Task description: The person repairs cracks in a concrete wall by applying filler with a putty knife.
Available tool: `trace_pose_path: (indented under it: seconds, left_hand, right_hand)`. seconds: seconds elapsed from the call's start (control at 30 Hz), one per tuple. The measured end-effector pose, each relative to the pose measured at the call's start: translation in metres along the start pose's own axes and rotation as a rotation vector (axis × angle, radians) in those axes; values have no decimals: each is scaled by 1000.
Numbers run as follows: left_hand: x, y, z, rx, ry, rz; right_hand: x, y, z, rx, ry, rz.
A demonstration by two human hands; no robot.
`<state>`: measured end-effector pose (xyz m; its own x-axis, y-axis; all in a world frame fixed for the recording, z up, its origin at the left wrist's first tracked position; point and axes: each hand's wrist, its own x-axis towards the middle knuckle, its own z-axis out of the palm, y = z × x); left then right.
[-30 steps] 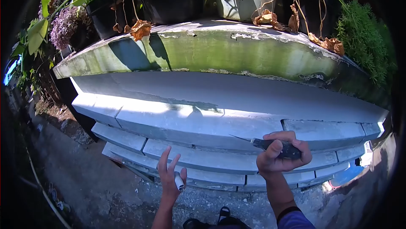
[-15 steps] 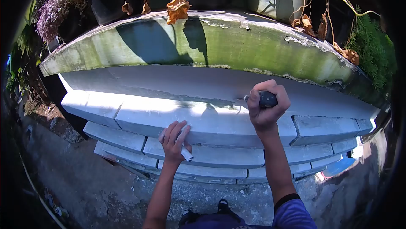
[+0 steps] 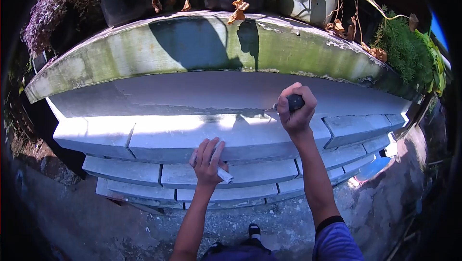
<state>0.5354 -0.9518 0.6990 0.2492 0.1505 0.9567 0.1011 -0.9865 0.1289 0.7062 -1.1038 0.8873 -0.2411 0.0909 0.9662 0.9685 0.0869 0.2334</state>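
My right hand (image 3: 299, 119) is wrapped round a black-handled tool (image 3: 294, 102) with a thin pointed metal tip. That tip meets the seam where the grey plastered wall (image 3: 202, 92) joins the top row of pale blocks (image 3: 192, 133). A rough dark line runs along the seam to the left of it. My left hand (image 3: 208, 161) rests on the front edge of the top block, fingers pointing up. A white rolled piece, like folded paper (image 3: 225, 176), is tucked under its palm and sticks out by the thumb.
A green-stained ledge (image 3: 284, 49) with flaking paint overhangs the wall. Plant pots (image 3: 308, 3), dry leaves (image 3: 237, 10) and ferny greenery (image 3: 404, 44) sit above. Lower block rows (image 3: 240, 174) step down to the concrete ground (image 3: 144, 232). A blue object (image 3: 373, 169) stands at the right.
The view has turned slightly to the right. My right hand and the tool tip have shifted a little left along the seam; my left hand keeps its place on the block edge.
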Motion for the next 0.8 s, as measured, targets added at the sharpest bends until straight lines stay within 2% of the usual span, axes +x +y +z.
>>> trace_pose_path:
  seconds: [0.1, 0.2, 0.33, 0.37, 0.47, 0.5, 0.6, 0.7, 0.8]
  left_hand:
    - [1, -2, 1, -9, 4, 10]
    - [2, -4, 3, -29, 10, 17]
    - [3, -3, 1, -38, -3, 14]
    - [1, -3, -1, -42, -16, 11]
    - [0, -5, 1, -61, -17, 22]
    - [-2, -3, -1, -54, -22, 17]
    - [3, -4, -2, -42, -21, 18]
    - [2, -3, -1, -49, -19, 7]
    - [-1, 0, -3, -27, -14, -2]
  right_hand:
    - [5, -4, -1, -70, -39, -23]
    - [6, -6, -3, -50, 39, -57]
    - [11, -10, 2, -182, 26, 67]
    - [12, -11, 0, -94, 41, 65]
    - [-3, -7, 2, -52, -4, 109]
    - [-10, -9, 6, -199, -133, 123]
    - [-14, -10, 7, -113, -48, 128]
    - [4, -15, -2, 20, 204, -22]
    - [-12, -7, 9, -225, -104, 158]
